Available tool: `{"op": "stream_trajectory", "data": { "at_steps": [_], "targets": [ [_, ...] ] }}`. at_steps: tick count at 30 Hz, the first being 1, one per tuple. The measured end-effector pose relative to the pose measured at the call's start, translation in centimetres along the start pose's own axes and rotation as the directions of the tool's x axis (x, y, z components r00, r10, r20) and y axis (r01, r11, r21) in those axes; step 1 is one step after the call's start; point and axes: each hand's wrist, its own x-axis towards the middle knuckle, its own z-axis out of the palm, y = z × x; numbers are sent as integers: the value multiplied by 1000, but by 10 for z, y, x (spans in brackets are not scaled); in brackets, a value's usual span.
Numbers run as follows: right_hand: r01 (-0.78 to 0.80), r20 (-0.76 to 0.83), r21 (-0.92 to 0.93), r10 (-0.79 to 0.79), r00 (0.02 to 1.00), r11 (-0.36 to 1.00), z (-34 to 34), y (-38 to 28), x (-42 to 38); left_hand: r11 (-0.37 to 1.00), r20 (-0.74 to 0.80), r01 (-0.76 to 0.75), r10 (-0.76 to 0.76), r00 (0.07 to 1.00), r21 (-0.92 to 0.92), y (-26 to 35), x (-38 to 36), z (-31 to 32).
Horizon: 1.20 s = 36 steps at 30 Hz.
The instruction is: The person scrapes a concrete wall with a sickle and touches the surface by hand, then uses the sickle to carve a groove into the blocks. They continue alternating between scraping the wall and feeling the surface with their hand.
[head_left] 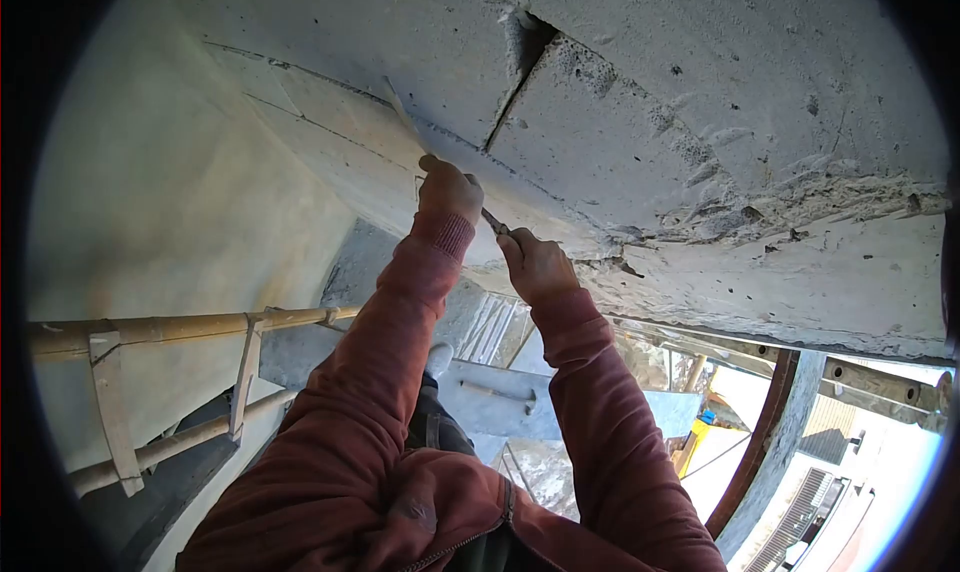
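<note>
Both my hands are raised against the underside of a rough grey concrete surface [620, 142]. My left hand [449, 190] is wrapped round a rounded wooden handle [428, 162], and a thin flat blade [400, 110] extends above it along a joint line. To its lower right, my right hand [540, 267] is closed round the end of a thin dark tool [494, 222]; the tool's other end is hidden behind my left hand. A dark open gap [530, 67] runs between two concrete blocks above my hands.
A wooden ladder [180, 329] lies along the left, by a smooth plastered wall [150, 172]. Far below me is a grey platform [590, 400] with a rod on it. A rusty metal post [765, 442] stands at the lower right, near a person in yellow [697, 442] and a blue helmet.
</note>
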Motion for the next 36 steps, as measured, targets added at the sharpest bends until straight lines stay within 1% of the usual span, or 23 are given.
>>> {"op": "stream_trajectory", "data": {
  "at_steps": [1, 2, 3, 4, 5, 6, 7, 8, 10, 11, 13, 14, 17, 18, 19, 21, 22, 25, 26, 28, 30, 32, 36],
  "targets": [
    [-19, -14, 26, 19, 1000, 999, 4, 0, -2, 998, -43, -38, 40, 998, 41, 8, -8, -13],
    [-40, -17, 46, 41, 999, 998, 10, 3, -7, 996, 12, -80, 80, 997, 35, 8, -17, -10],
    [-23, -79, 78, 29, 996, 997, 14, 19, -22, 993, 73, -112, 110, 991, 23, 9, -33, 0],
    [-83, -25, 56, 85, 996, 995, 9, 34, -41, 996, 208, -82, 76, 975, 24, 14, -52, 8],
    [-90, -59, 146, 99, 993, 985, 14, 60, -63, 993, 303, -120, 109, 947, 19, 16, -71, 22],
    [-90, -81, 149, 103, 991, 985, 15, 81, -86, 990, 360, -135, 110, 926, 46, 17, -90, 41],
    [-91, -102, 156, 107, 989, 984, 9, 73, -90, 985, 417, -153, 108, 902, 74, 22, -95, 38],
    [-91, -83, 147, 104, 991, 985, 13, 68, -83, 989, 416, -132, 91, 905, 70, 17, -88, 33],
    [-77, -51, 104, 83, 995, 992, 13, 49, -57, 993, 322, -105, 81, 943, 56, 13, -66, 20],
    [-71, -14, 21, 71, 997, 997, 12, 17, -29, 997, 228, -80, 82, 970, -17, 5, -39, 2],
    [-8, -12, 34, 9, 1000, 999, 24, -26, 16, 999, 25, -44, 45, 999, -21, -11, 11, -27],
    [-45, 12, -4, 45, 999, 999, 27, -45, 30, 994, 49, -34, 29, 998, 101, -15, 32, -36],
    [-5, -42, 96, 9, 999, 995, 37, -33, 21, 999, 57, -36, 35, 998, 26, -9, 16, -45],
    [-2, -39, 69, 4, 999, 998, 36, -17, 5, 997, 168, -71, 76, 983, -34, -9, 2, -35],
    [-31, -25, 113, 34, 999, 993, 35, 7, -17, 992, 209, -122, 115, 971, 20, -4, -21, -22],
    [-176, 4, 247, 181, 983, 953, 27, 39, -62, 978, 376, -192, 148, 915, 82, -1, -59, 16],
    [-226, -7, 274, 237, 971, 935, 21, 32, -71, 974, 437, -205, 143, 888, 96, 9, -67, 13],
    [-180, 8, 279, 185, 983, 943, 34, 35, -59, 965, 386, -250, 201, 901, 82, 5, -52, -2],
    [-178, -27, 289, 194, 981, 941, 45, 31, -62, 970, 418, -225, 167, 893, 94, 7, -46, -12],
    [-178, -50, 314, 203, 978, 933, 57, 25, -66, 956, 363, -251, 182, 914, 152, 3, -49, -10],
    [-174, -42, 297, 195, 980, 939, 49, 29, -65, 933, 336, -299, 221, 916, 202, 7, -58, -1],
    [-149, -42, 219, 162, 986, 964, 29, 57, -73, 951, 296, -260, 203, 933, 168, 16, -68, 8],
    [-219, 76, 199, 208, 975, 955, -17, 75, -87, 925, 389, -303, 199, 900, 228, 30, -95, 33]
  ]
}}
